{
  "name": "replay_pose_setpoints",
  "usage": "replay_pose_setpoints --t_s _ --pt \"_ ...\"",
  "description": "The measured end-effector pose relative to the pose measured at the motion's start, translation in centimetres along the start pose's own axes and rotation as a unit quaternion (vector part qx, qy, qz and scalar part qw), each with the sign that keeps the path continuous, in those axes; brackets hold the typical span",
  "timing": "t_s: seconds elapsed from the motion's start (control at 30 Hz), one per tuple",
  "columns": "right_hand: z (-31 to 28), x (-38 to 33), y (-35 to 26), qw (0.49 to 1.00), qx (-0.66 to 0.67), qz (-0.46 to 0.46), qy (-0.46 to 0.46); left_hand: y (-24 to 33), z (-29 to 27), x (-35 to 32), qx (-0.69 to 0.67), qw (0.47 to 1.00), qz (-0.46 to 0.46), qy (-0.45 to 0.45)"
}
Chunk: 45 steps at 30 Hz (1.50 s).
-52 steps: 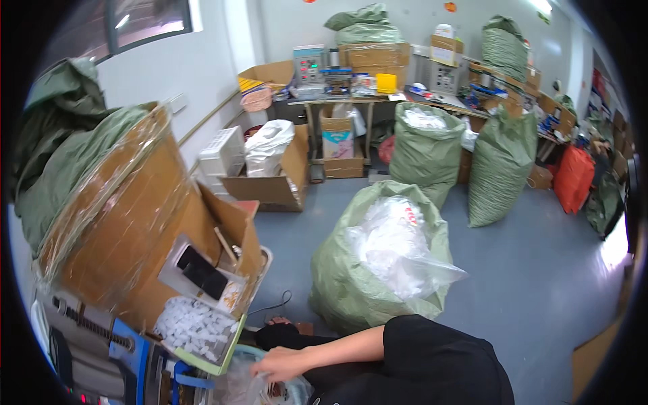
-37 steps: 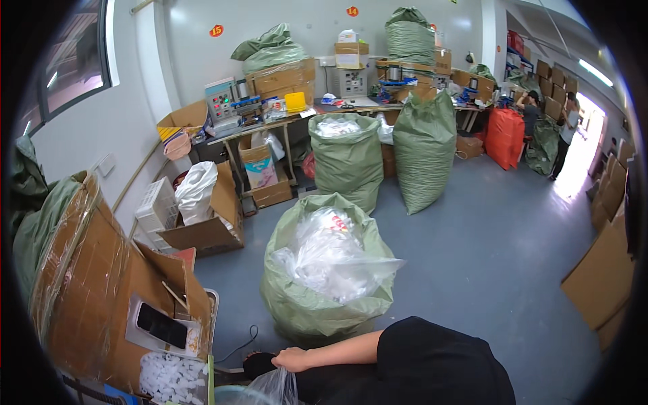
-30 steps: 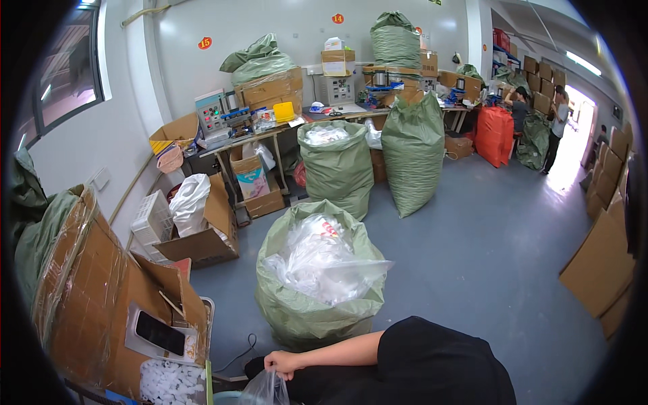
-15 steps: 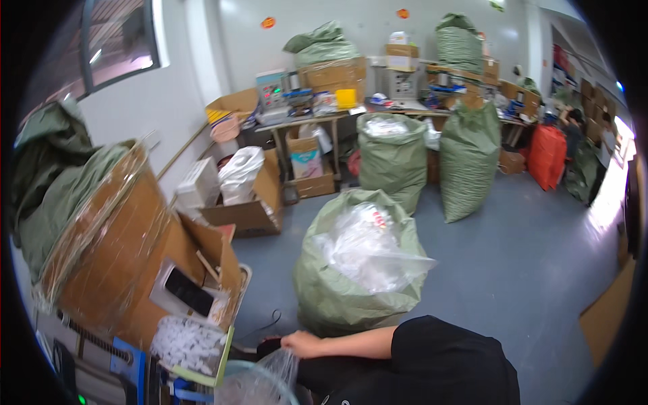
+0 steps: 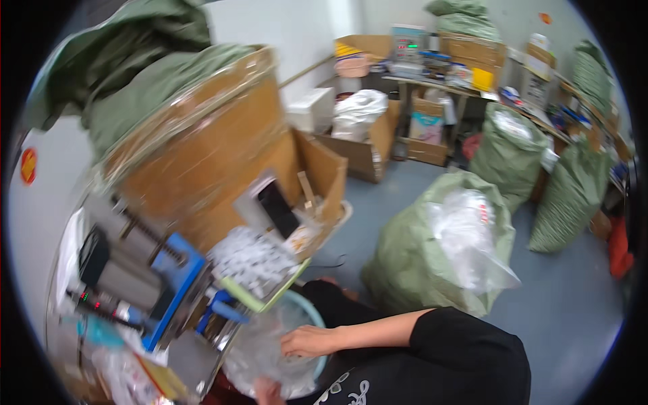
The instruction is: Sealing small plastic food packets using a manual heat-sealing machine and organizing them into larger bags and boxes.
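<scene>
A light blue tub [image 5: 316, 312] holds a clear plastic bag [image 5: 253, 354] that bunches up inside it. My right hand [image 5: 307, 342] reaches in from the right, its fingers bent and closed on the bag at the tub's right side. At the lower edge, by the near part of the bag, my left hand [image 5: 268, 391] shows only in part and is smeared, so its fingers cannot be read. Just beyond the tub sits a pale green tray [image 5: 260, 302] heaped with small white pieces [image 5: 246, 256].
Left of the tub stands a blue-framed bench machine [image 5: 177, 290]. A phone [image 5: 277, 208] lies by an open carton [image 5: 320, 162], with a big taped box [image 5: 196, 145] behind. A green sack [image 5: 412, 246] of clear plastic bags stands ahead on the floor, more sacks [image 5: 509, 158] beyond.
My view has swung left and down toward the tub. My right hand has moved from the bag's lifted edge to over the tub, and my left hand has come into view.
</scene>
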State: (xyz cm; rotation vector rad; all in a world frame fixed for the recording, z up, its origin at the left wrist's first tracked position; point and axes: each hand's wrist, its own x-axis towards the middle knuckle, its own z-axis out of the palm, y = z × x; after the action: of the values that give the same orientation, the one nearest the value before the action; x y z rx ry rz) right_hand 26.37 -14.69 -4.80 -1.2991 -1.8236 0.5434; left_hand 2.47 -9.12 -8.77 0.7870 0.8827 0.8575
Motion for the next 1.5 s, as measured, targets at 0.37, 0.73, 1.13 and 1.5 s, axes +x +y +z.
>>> replay_pose_setpoints --t_s 0.37,0.73,1.13,1.5 --pt "4.6 3.0 -1.1 0.982 0.059 -0.042 -0.175 -5.4 -3.0 3.5 0.344 0.894 0.126 -0.259" --pt "5.5 3.5 2.8 0.988 0.043 0.039 -0.141 -7.1 -3.6 6.1 0.244 0.934 -0.085 -0.249" --pt "4.7 2.2 1.3 0.973 0.100 0.099 -0.183 -3.2 -4.2 4.7 0.270 0.924 0.025 -0.271" --pt "11.6 2.9 9.5 0.847 0.412 0.264 -0.209 -2.6 -1.1 4.8 0.512 0.820 0.253 0.031"
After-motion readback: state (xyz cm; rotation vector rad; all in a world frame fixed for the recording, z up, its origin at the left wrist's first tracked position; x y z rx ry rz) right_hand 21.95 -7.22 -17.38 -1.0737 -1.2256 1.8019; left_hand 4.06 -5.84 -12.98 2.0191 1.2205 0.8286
